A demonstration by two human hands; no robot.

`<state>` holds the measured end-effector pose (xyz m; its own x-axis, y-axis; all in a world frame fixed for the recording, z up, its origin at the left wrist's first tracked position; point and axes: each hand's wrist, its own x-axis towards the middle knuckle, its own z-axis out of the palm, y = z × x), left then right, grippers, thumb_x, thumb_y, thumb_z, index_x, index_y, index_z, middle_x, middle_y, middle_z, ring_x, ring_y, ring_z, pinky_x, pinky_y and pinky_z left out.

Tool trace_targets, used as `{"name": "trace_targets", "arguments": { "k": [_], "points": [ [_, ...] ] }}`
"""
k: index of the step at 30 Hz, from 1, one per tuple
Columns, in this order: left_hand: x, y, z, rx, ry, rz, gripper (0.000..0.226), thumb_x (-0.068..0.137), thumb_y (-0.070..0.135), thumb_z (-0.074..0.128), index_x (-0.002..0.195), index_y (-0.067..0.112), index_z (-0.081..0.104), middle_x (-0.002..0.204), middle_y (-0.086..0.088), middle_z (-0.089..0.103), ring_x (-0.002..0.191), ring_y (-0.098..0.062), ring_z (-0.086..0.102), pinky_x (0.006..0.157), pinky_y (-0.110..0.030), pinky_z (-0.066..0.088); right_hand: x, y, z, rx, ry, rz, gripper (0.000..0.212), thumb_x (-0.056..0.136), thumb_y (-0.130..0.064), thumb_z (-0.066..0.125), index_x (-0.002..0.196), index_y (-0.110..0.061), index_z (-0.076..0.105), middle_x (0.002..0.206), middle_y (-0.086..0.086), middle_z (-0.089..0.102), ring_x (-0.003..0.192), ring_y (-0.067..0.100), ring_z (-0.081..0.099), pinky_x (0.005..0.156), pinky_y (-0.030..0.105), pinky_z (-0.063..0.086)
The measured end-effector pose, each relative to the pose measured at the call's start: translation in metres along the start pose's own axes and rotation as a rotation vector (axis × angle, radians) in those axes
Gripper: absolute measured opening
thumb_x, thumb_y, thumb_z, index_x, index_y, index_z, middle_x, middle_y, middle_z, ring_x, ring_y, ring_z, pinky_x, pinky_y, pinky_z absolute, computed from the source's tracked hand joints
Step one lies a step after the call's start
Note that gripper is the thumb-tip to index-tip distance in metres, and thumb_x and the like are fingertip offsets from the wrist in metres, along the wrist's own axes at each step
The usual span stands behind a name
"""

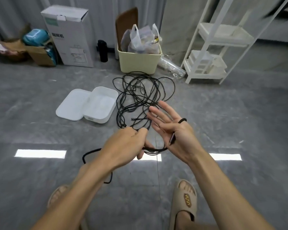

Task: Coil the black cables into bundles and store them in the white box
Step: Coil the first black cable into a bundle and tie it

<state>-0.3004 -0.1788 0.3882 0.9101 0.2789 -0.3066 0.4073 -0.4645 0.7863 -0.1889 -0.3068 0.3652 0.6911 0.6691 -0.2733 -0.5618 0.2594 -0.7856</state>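
White box (100,105) open on grey floor (32,100), lid (71,105) resting against its left side. Black cables (140,93) in loose tangle just right of box. Left hand (125,143) fingers curled, pinching cable strand. Right hand (170,128) palm up, fingers extended; cable connector (172,139) across palm, cable looped behind thumb.

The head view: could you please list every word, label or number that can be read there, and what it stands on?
Nothing can be read for certain.
Tall white carton: bold dark print on its front, too blurred to read.
Same carton: green label near the top, and line drawings lower down, illegible.
Sandal: a squiggle emblem, no letters.
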Motion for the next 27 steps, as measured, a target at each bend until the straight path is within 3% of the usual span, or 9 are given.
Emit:
{"name": "trace_targets", "arguments": {
  "k": [4,7,11,16,18,20,22,24,27],
  "points": [
    [-0.004,-0.008,-0.008,0.054,-0.067,0.063,0.029,0.082,0.045,0.051,0.071,0.031,0.074,0.065,0.011,0.067,0.063,-0.007,0.059,0.066,-0.036,0.051,0.005,0.012,0.006,-0.125,-0.047,0.105,0.059,0.089,0.021,0.042,0.129,-0.019,0.06,0.126,0.01,0.069,0.118,0.026,0.065,0.108,0.052,0.045],
    [-0.009,-0.019,-0.016,-0.007,-0.118,0.095,0.009,0.082,0.035,0.072,0.073,0.035,0.074,0.067,0.018,0.066,0.062,0.0,0.056,0.065,-0.024,0.047,0.005,0.019,0.01,-0.197,-0.097,0.213,0.061,0.087,0.023,0.041,0.129,-0.017,0.061,0.124,0.013,0.069,0.112,0.029,0.069,0.092,0.046,0.057],
    [-0.01,-0.026,-0.025,-0.038,-0.114,0.107,0.013,0.077,0.037,0.082,0.07,0.031,0.073,0.051,0.025,0.056,0.05,0.006,0.051,0.05,-0.005,0.034,-0.001,0.022,0.013,-0.313,-0.185,0.357,0.063,0.085,0.023,0.034,0.127,-0.016,0.062,0.12,0.011,0.071,0.103,0.028,0.071,0.078,0.038,0.057],
    [-0.006,-0.026,-0.028,0.029,-0.127,0.162,0.018,0.071,0.044,0.083,0.075,0.03,0.073,0.055,0.008,0.056,0.051,0.001,0.05,0.054,-0.006,0.037,-0.01,0.021,0.012,-0.351,-0.31,0.486,0.047,0.095,0.014,0.036,0.133,-0.007,0.055,0.121,0.016,0.07,0.11,0.036,0.068,0.087,0.052,0.059],
    [-0.005,-0.027,-0.03,0.028,-0.14,0.195,0.019,0.07,0.048,0.082,0.08,0.034,0.074,0.07,-0.009,0.059,0.056,-0.003,0.048,0.057,-0.01,0.038,-0.015,0.02,0.012,-0.371,-0.349,0.518,0.038,0.101,0.005,0.038,0.132,-0.006,0.056,0.121,0.015,0.07,0.106,0.041,0.069,0.081,0.047,0.06],
    [-0.003,-0.028,-0.032,0.001,-0.154,0.216,0.026,0.066,0.057,0.079,0.081,0.036,0.074,0.072,-0.011,0.058,0.06,-0.006,0.051,0.059,-0.015,0.041,-0.019,0.018,0.013,-0.39,-0.357,0.551,0.033,0.103,-0.002,0.04,0.127,-0.009,0.062,0.119,0.016,0.071,0.096,0.041,0.072,0.07,0.037,0.062],
    [-0.001,-0.028,-0.035,-0.017,-0.162,0.232,0.036,0.061,0.067,0.073,0.083,0.038,0.073,0.06,0.005,0.052,0.058,-0.004,0.048,0.056,-0.013,0.039,-0.023,0.017,0.013,-0.446,-0.369,0.547,0.032,0.105,-0.007,0.039,0.124,-0.014,0.063,0.115,0.017,0.072,0.07,0.029,0.073,0.051,0.025,0.056],
    [0.0,-0.028,-0.038,-0.046,-0.164,0.245,0.039,0.062,0.07,0.075,0.084,0.038,0.074,0.055,0.013,0.043,0.055,-0.002,0.041,0.053,-0.01,0.035,-0.025,0.015,0.013,-0.472,-0.392,0.521,0.033,0.105,-0.013,0.038,0.119,-0.022,0.066,0.1,0.018,0.074,0.037,0.012,0.051,0.034,0.018,0.037],
    [0.002,-0.027,-0.04,-0.108,-0.181,0.262,0.037,0.065,0.065,0.077,0.086,0.034,0.075,0.056,0.014,0.043,0.055,-0.001,0.04,0.052,-0.01,0.035,-0.026,0.015,0.014,-0.43,-0.396,0.545,0.04,0.105,-0.038,0.041,0.098,-0.013,0.072,0.063,0.013,0.065,0.026,0.005,0.024,0.03,0.014,0.019]
  ]
}}
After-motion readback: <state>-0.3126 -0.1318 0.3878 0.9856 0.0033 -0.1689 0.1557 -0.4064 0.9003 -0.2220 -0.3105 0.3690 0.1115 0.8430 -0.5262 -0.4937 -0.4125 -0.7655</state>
